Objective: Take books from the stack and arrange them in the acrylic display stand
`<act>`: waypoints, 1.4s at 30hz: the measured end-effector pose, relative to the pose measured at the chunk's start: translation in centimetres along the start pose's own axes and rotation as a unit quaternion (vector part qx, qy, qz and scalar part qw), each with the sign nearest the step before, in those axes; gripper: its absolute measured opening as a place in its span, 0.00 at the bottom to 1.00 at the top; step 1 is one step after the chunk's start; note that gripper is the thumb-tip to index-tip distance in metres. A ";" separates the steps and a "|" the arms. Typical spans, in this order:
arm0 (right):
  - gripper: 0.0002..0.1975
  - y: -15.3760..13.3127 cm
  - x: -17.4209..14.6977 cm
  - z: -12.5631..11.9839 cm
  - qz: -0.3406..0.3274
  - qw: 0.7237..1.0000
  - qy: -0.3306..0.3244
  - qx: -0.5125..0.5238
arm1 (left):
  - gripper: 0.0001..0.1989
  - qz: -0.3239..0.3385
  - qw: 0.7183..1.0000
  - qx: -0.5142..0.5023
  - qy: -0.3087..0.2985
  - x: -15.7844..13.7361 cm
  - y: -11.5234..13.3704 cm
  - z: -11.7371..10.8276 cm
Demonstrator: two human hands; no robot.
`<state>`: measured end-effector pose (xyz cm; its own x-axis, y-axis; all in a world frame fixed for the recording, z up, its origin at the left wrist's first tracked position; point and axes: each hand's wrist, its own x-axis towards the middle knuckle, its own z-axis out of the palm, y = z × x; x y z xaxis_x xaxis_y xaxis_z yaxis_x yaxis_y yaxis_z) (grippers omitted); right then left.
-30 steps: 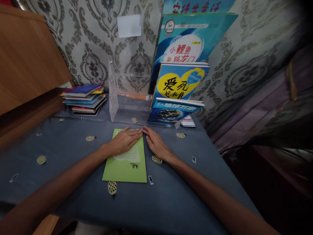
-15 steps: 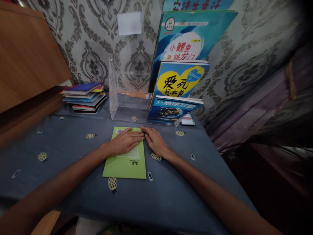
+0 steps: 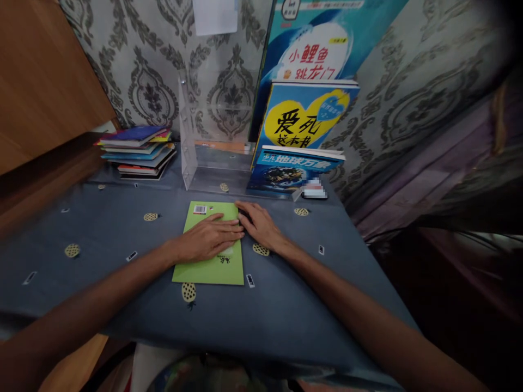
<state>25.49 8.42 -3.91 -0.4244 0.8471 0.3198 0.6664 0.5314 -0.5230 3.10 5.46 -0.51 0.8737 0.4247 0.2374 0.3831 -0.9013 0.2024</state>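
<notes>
A thin green book [image 3: 208, 275] lies on the table, with a barcode at the top left of its upward face. My left hand [image 3: 208, 238] rests palm down across the middle of it, fingers stretched toward the right edge, hiding part of the printed text. At the book's upper right edge is my right hand [image 3: 259, 226], its fingers extended and slightly bent, touching or nearly touching that edge. The two hands' fingertips almost meet there. Neither hand is wrapped round anything.
Behind the book stands a clear acrylic rack [image 3: 188, 136], whose right side holds several upright books [image 3: 304, 117]. A stack of books [image 3: 139, 152] lies at the back left. The table [image 3: 122, 305] wears a dark blue cloth with pineapple prints. Wooden panelling [image 3: 44, 71] rises at left.
My left hand has slid a little toward me on the green book, so the barcode shows fully. The view has tilted downward. My right hand stays at the book's edge.
</notes>
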 end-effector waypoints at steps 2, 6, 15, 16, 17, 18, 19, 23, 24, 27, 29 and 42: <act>0.23 -0.1 0.0 -0.1 0.000 1.000 -0.003 -0.003 | 0.19 0.013 1.000 -0.009 0.001 -0.3 0.4 0.1; 0.24 -0.1 0.0 -0.1 -0.008 1.000 -0.006 -0.005 | 0.19 0.028 0.999 -0.027 0.002 -0.9 1.6 0.0; 0.25 -0.6 -0.1 -0.4 0.003 1.000 -0.021 -0.010 | 0.19 0.040 0.995 -0.084 -0.036 -2.5 5.5 -0.7; 0.25 -0.6 -0.1 -0.4 0.003 1.000 -0.023 -0.011 | 0.19 0.041 0.994 -0.089 -0.042 -2.7 5.8 -0.7; 0.25 -0.6 -0.1 -0.4 0.003 1.000 -0.023 -0.011 | 0.19 0.042 0.994 -0.092 -0.048 -2.8 6.0 -0.8; 0.25 -0.6 -0.1 -0.4 0.003 1.000 -0.022 -0.011 | 0.19 0.043 0.993 -0.095 -0.052 -2.9 6.2 -0.8; 0.25 -0.5 -0.1 -0.4 0.002 1.000 -0.022 -0.012 | 0.20 0.043 0.993 -0.097 -0.056 -3.0 6.3 -0.8; 0.25 -0.5 -0.2 -0.4 0.002 1.000 -0.021 -0.012 | 0.20 0.045 0.992 -0.102 -0.062 -3.0 6.3 -1.1; 0.25 -0.6 -0.2 -0.4 0.003 1.000 -0.020 -0.012 | 0.20 0.045 0.992 -0.103 -0.065 -3.0 6.3 -1.2; 0.24 -0.8 -0.2 -0.5 0.003 1.000 -0.018 -0.015 | 0.20 0.046 0.990 -0.108 -0.078 -2.9 6.1 -1.5; 0.25 -0.9 -0.2 -0.5 0.004 1.000 -0.018 -0.022 | 0.20 0.049 0.989 -0.112 -0.086 -2.9 5.9 -1.6; 0.25 -0.5 -0.2 -0.2 -0.007 1.000 -0.014 -0.024 | 0.23 -0.166 0.985 -0.006 0.046 -6.6 -6.7 -2.8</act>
<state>25.38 7.99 -3.51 -0.4496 0.8399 0.3041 0.6894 0.5427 -0.4798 -6.04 8.91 -0.74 0.6691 0.7029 0.2412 0.6394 -0.7100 0.2951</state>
